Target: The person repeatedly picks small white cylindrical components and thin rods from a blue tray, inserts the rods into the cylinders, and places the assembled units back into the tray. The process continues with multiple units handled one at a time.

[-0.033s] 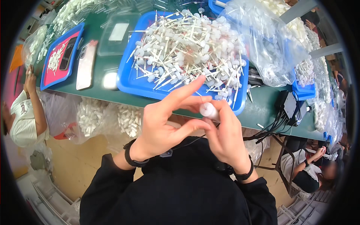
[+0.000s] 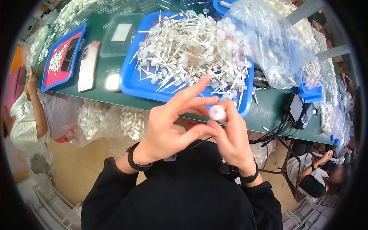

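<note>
A small white cylindrical plastic part point(image 2: 217, 113) is pinched between the thumb and fingers of my right hand point(image 2: 236, 140). Its round end with a small centre mark faces up toward me. Close on its left, my left hand point(image 2: 165, 128) has its index finger stretched out and its thumb apart, the thumb tip close to my right thumb. Whether a left fingertip touches the part is hard to see. Just beyond both hands stands a blue tray point(image 2: 126, 82), heaped with thin white sticks with translucent caps and reddish threads point(image 2: 191, 50).
On the green table point(image 2: 107, 73) lie a phone in a pale case point(image 2: 89, 67) and a clear lid point(image 2: 115, 48). A smaller blue tray point(image 2: 81, 32) holds white pieces and a dark phone. Plastic bags point(image 2: 264, 42) and a black box with cables point(image 2: 293, 105) are at right. People sit at both sides.
The white cylindrical part has shifted slightly right with my right fingers, and its round end now faces me more squarely. My left hand has barely moved.
</note>
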Available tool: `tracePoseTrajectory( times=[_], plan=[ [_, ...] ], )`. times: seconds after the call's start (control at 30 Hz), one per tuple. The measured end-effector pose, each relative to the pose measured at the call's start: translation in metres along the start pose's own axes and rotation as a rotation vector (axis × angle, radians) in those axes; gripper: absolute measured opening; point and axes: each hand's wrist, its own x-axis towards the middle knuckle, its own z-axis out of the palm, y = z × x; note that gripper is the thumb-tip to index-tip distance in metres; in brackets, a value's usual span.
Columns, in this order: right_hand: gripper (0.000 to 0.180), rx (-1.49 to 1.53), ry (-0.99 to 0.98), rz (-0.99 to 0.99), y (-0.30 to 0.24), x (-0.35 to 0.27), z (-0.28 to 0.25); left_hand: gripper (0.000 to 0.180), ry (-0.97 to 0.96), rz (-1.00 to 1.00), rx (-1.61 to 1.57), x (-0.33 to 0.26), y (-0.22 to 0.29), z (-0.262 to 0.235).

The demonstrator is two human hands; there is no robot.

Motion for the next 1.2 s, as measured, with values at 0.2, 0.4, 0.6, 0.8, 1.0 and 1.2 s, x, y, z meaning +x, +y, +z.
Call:
tracePoseTrajectory(
  times=[0.2, 0.4, 0.6, 0.8, 1.0, 1.2],
  plan=[
    [0.045, 1.014, -0.083, 0.433, 0.014, 0.009, -0.001, 0.053, 0.035, 0.485, 0.764, 0.013, 0.031, -0.017],
    [0.044, 1.45, -0.271, 0.439, 0.019, 0.011, 0.001, 0.04, -0.267, 0.325, 1.072, -0.002, 0.132, -0.012],
    [0.043, 1.335, -0.326, 0.314, 0.026, 0.012, 0.002, 0.039, -0.483, 0.318, 1.015, -0.02, 0.143, -0.003],
    [0.056, 1.39, -0.321, 0.38, 0.004, 0.016, 0.004, 0.038, -0.465, 0.297, 1.029, -0.021, 0.146, 0.005],
    [0.052, 1.415, -0.318, 0.466, 0.017, 0.014, 0.003, 0.036, -0.351, 0.199, 1.07, -0.008, 0.125, -0.004],
    [0.049, 1.327, -0.244, 0.469, 0.022, 0.011, 0.005, 0.036, -0.183, 0.152, 0.977, 0.015, 0.073, -0.005]
  ],
)
